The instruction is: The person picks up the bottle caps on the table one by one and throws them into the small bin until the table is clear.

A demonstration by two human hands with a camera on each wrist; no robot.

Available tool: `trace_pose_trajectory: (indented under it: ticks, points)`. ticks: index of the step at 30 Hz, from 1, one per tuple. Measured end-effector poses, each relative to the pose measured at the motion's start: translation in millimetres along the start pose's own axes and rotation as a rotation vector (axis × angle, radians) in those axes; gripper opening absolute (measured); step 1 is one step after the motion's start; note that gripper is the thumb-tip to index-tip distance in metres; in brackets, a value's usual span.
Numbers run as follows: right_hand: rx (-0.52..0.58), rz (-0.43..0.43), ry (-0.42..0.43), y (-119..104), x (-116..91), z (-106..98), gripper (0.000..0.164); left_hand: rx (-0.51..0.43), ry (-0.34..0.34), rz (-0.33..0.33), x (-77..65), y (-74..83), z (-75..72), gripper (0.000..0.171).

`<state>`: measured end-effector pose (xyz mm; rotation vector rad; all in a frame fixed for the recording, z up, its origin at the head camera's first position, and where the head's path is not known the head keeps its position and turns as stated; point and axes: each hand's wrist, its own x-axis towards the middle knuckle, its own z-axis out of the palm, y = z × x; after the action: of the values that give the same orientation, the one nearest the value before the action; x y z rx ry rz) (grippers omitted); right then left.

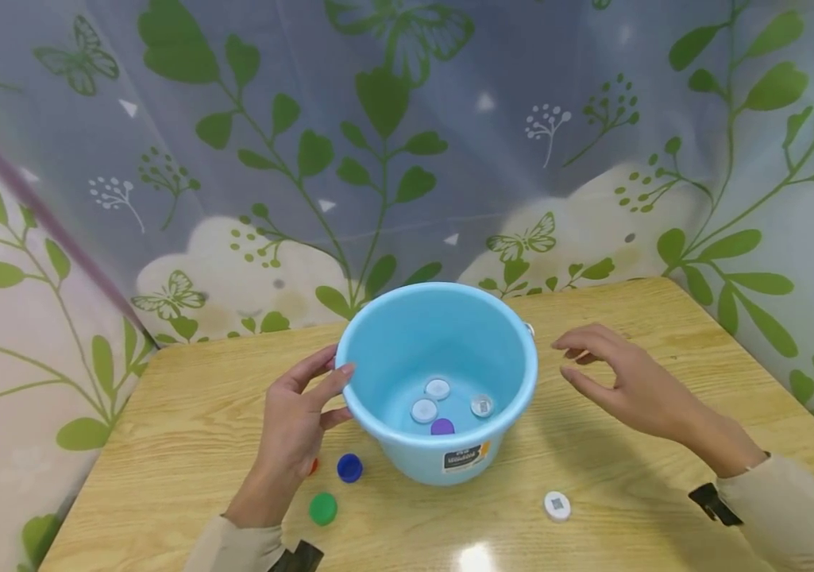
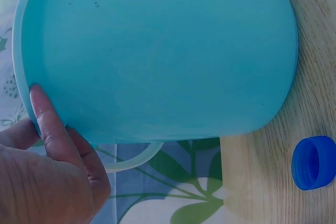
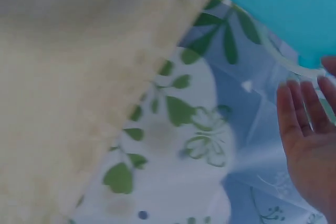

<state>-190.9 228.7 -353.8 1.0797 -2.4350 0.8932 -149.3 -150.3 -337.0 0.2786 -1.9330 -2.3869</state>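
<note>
A light blue bucket [image 1: 442, 357] stands in the middle of the table. My left hand [image 1: 297, 417] grips its rim at the left side, thumb over the edge and fingers against the outer wall [image 2: 163, 61]. On the bucket's floor lie two white caps [image 1: 424, 411], a pale cap with a square code [image 1: 481, 406] and a purple cap [image 1: 442, 427], partly hidden by the near rim. To the right of the bucket, my right hand [image 1: 628, 381] hovers apart from it, fingers loosely bent and holding nothing.
Blue [image 1: 349, 468] and green caps [image 1: 323, 508] lie left of the bucket, beside a red piece [image 1: 314, 466] mostly hidden by my left hand. A white coded cap [image 1: 557, 506] lies at the front right. Leaf-patterned cloth [image 1: 414, 159] hangs behind the wooden table [image 1: 185, 421].
</note>
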Motion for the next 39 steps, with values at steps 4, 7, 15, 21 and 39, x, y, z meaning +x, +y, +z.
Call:
trace_pose_trajectory:
  ticks: [4,7,15,21,39]
  points:
    - [-0.021,-0.033,-0.122,6,-26,10,0.039,-0.003,-0.004,0.000,0.3,0.1,0.3,0.040]
    - [-0.047,-0.043,-0.236,3,-40,19,0.038,-0.006,-0.001,-0.002,0.3,0.1,0.3,0.039]
    - [-0.043,0.023,-0.542,-15,-62,40,0.039,-0.008,-0.004,-0.007,0.7,-0.2,0.0,0.039]
    - [0.051,-0.105,-0.527,-14,-68,54,0.030,-0.011,-0.008,-0.004,1.0,-0.6,-0.2,0.040]
    - [0.081,-0.107,-0.490,-12,-73,63,0.023,-0.004,-0.008,-0.008,0.2,0.3,-0.3,0.040]
